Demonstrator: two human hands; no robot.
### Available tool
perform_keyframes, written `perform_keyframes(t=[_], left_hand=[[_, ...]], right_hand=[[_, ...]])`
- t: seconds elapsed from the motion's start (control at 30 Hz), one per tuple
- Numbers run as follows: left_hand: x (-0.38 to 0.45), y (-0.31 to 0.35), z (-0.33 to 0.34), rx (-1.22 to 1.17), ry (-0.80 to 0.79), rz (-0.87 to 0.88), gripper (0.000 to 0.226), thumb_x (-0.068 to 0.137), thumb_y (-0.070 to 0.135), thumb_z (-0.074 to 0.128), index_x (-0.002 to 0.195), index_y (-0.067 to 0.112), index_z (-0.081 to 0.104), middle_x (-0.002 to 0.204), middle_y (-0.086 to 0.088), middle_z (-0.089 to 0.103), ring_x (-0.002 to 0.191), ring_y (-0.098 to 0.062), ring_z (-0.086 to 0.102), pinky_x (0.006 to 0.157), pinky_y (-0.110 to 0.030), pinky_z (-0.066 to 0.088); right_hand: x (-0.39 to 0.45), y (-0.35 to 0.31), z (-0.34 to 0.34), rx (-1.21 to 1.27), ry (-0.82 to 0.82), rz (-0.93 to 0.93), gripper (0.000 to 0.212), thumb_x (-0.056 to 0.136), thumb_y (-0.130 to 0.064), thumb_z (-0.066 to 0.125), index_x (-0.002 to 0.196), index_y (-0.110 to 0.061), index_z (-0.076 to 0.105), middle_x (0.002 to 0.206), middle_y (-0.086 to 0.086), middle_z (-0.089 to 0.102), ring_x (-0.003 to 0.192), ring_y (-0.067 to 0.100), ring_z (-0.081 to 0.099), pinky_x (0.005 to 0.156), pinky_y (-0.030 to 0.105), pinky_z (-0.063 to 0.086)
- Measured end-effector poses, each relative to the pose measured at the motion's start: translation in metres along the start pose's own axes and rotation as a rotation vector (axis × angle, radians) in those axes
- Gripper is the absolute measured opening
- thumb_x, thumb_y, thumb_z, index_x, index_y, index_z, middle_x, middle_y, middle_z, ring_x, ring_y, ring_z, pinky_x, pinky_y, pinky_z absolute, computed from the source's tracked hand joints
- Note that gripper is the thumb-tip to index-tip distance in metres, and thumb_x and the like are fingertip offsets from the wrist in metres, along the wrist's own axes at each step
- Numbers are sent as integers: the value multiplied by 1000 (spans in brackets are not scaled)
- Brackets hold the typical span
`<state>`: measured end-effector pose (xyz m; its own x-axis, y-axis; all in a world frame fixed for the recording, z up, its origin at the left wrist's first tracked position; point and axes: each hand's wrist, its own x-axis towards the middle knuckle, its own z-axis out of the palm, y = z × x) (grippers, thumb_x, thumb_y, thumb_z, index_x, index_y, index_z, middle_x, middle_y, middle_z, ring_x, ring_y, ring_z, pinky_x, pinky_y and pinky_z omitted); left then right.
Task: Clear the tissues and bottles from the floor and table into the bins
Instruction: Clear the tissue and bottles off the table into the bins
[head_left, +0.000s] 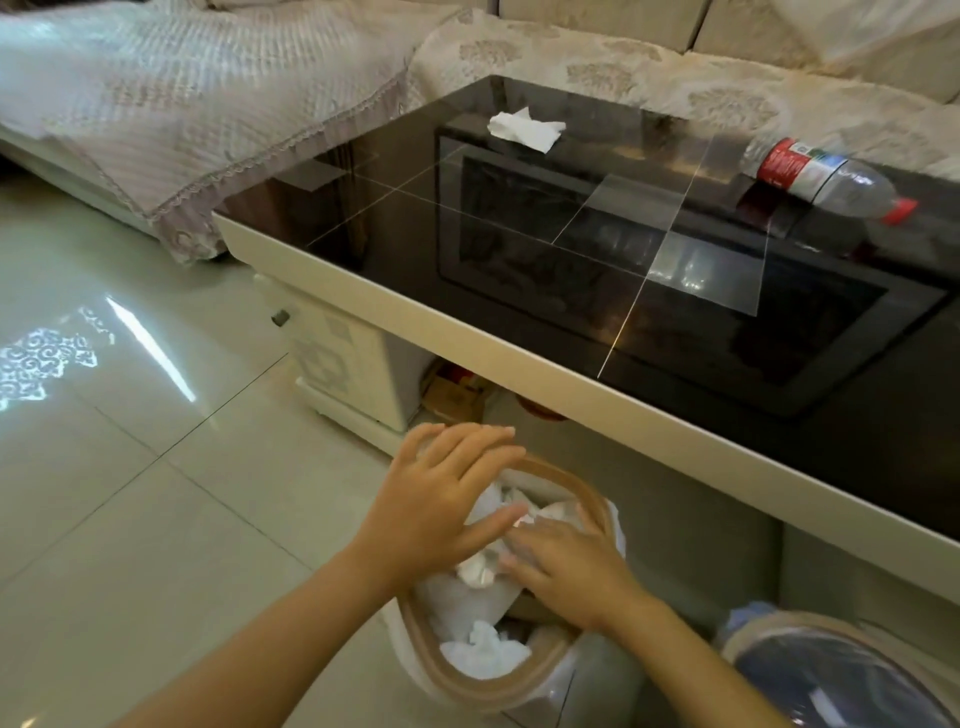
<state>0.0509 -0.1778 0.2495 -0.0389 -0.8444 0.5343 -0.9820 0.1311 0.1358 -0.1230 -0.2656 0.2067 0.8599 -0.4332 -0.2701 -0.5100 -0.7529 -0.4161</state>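
Both my hands hover over a bin (462, 675) with a tan rim and a white liner, on the floor by the table's front edge. My left hand (441, 499) is spread flat above its far side. My right hand (566, 566) lies with straight fingers over the white tissues (483, 649) inside. Neither hand holds anything. On the dark glass table (519, 364) a crumpled white tissue (524, 130) lies near the far edge. An empty clear bottle (826, 176) with a red label and red cap lies on its side at the right.
A second bin (841, 670) with a blue liner stands at the lower right, under the table's edge. A covered sofa (208, 104) runs behind the table. Glossy tiled floor (130, 493) spreads to the left. A cream cabinet base (353, 364) stands under the table.
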Motion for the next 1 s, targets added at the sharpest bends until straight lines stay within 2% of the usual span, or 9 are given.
perform_keyframes(t=[0.07,0.13,0.2,0.23,0.3,0.4,0.53,0.67,1.0], left_hand=[[38,2,-22,-34,237,34,33,92,43,54,116,22,61,120,3,63,113,-15,55,93,-33,38],[82,0,-33,-70,296,-67,31,92,38,51,118,23,60,121,5,61,115,-12,50,95,-29,33],[122,-8,-29,-31,170,-249,42,94,43,46,131,26,52,137,8,50,129,-10,37,104,-29,26],[140,-16,-23,16,68,-327,48,95,47,42,139,28,43,146,8,40,137,-10,28,109,-32,21],[163,-36,-3,77,-127,-439,57,96,51,37,148,29,25,157,5,20,145,-14,10,116,-40,10],[184,-64,20,71,-299,-584,64,97,47,36,152,24,12,160,-1,6,147,-19,-1,119,-47,4],[209,-97,36,51,-308,-672,69,94,61,26,152,24,16,160,-3,9,147,-21,0,117,-50,1],[234,-128,46,80,-334,-655,68,93,64,26,151,29,18,160,0,10,147,-20,2,116,-52,0],[309,-190,88,120,-232,-711,62,95,58,28,148,27,26,158,-2,17,146,-24,8,115,-54,2]], right_hand=[[-3,-9,-20,-84,241,-55,36,92,-51,41,117,-34,60,118,-16,62,110,6,54,99,26,38],[-9,-23,-50,-127,494,-129,25,86,-44,54,106,-35,66,104,-20,66,94,1,59,81,15,44],[-6,-38,-86,-166,613,-225,19,86,-38,57,98,-31,68,97,-16,67,88,1,60,69,16,49],[1,-43,-105,-200,648,-257,20,87,-37,55,98,-28,69,97,-14,67,88,3,60,69,18,51],[24,-42,-138,-253,723,-272,25,90,-37,51,102,-26,70,100,-11,67,94,4,60,77,20,51],[71,-23,-174,-280,784,-168,29,91,-37,51,112,-26,67,117,-8,64,112,7,55,99,28,45],[135,15,-197,-396,774,13,40,91,-37,54,127,-23,57,138,3,52,131,21,44,111,44,30],[191,38,-210,-394,767,114,51,93,-42,48,140,-21,45,150,7,37,140,25,30,115,48,18],[325,82,-271,-269,837,137,53,93,-38,48,140,-16,42,152,11,30,140,28,26,114,52,20]])
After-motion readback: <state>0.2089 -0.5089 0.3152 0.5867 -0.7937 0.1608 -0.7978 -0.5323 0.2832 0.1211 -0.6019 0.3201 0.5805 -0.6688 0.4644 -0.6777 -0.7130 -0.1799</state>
